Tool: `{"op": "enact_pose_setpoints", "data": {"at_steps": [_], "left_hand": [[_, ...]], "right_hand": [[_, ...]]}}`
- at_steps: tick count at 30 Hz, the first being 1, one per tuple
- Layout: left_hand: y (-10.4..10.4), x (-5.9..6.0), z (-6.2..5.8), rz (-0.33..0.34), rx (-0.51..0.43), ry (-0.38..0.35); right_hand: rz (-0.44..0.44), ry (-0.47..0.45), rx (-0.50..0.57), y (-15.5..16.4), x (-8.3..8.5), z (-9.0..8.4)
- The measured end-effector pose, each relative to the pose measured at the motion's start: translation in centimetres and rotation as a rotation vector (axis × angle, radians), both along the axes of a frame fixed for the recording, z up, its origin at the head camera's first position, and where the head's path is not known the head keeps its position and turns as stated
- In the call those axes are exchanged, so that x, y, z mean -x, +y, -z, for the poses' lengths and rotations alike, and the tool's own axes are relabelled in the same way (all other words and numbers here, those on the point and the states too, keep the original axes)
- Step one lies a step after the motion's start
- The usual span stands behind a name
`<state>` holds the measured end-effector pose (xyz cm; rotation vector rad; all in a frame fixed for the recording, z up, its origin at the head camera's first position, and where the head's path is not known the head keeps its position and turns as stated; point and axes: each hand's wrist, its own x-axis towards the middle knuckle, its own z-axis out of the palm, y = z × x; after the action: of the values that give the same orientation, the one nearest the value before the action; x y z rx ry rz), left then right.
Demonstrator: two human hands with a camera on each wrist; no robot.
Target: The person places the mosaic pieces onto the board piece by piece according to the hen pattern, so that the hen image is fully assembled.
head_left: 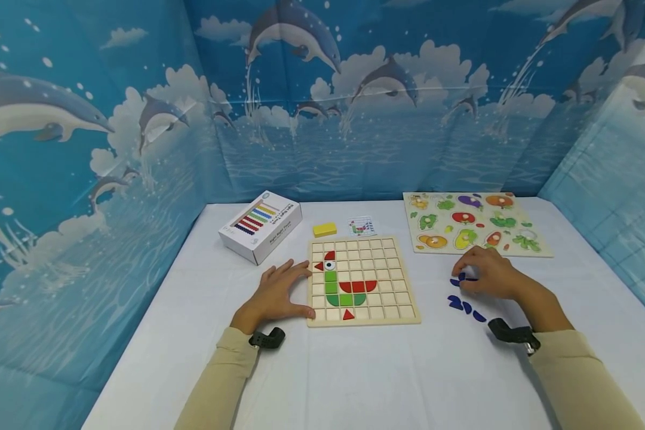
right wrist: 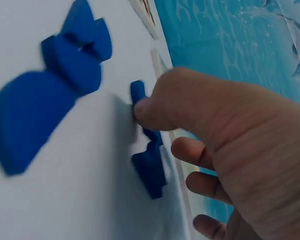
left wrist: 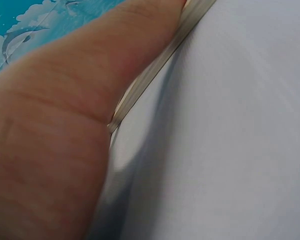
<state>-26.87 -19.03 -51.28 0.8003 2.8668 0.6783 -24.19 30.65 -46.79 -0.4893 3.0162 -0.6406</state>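
Note:
In the head view my left hand (head_left: 277, 294) rests at the left edge of a wooden grid board (head_left: 389, 312), thumb at the near corner and fingers spread farther up. The left wrist view shows the thumb (left wrist: 135, 37) against the board's side. Red, green and white tiles on the board form a bird-like figure, with a red triangle (head_left: 348, 315) near its bottom row. To the board's right, my right hand (head_left: 489, 273) pinches a dark blue piece (right wrist: 137, 90) at the thumb tip; the index fingertip is hidden in the right wrist view. Other blue pieces (head_left: 454, 302) lie close by.
Behind the board are a yellow block (head_left: 325, 229) and a small picture card (head_left: 361, 226). A white box (head_left: 260, 227) stands at the back left. At the back right lies a vegetable puzzle board (head_left: 464, 224). Dolphin-print cloth (head_left: 322, 149) encloses the white table.

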Motion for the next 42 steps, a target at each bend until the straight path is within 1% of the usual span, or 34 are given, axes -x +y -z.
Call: {"op": "enact_pose_setpoints", "data": {"at_steps": [3, 9, 15, 21, 25, 33, 38, 42], "left_hand": [[0.0, 0.0, 0.0, -0.007, 0.011, -0.001], [0.0, 0.1, 0.1, -0.014, 0.021, -0.008], [0.0, 0.2, 0.2, -0.012, 0.027, -0.004], [0.0, 0.1, 0.2, -0.007, 0.023, 0.001], [0.0, 0.1, 0.2, -0.002, 0.018, 0.0], [0.0, 0.1, 0.1, 0.001, 0.016, -0.003], [0.0, 0.1, 0.1, 0.002, 0.015, -0.005], [-0.1, 0.2, 0.2, 0.008, 0.012, 0.012]], "right_hand": [[0.016, 0.013, 0.011, 0.3, -0.2, 0.6], [0.032, 0.009, 0.058, 0.2, -0.3, 1.5], [0.03, 0.046, 0.073, -0.2, -0.5, 1.6], [0.038, 0.04, 0.082, -0.2, -0.6, 1.8], [0.038, 0.055, 0.083, -0.2, -0.6, 1.9], [-0.006, 0.118, 0.026, -0.8, -0.2, 1.6], [-0.049, 0.111, 0.076, -1.9, 0.4, 1.2], [-0.107, 0.103, 0.117, -2.9, 1.3, 0.9]]}}
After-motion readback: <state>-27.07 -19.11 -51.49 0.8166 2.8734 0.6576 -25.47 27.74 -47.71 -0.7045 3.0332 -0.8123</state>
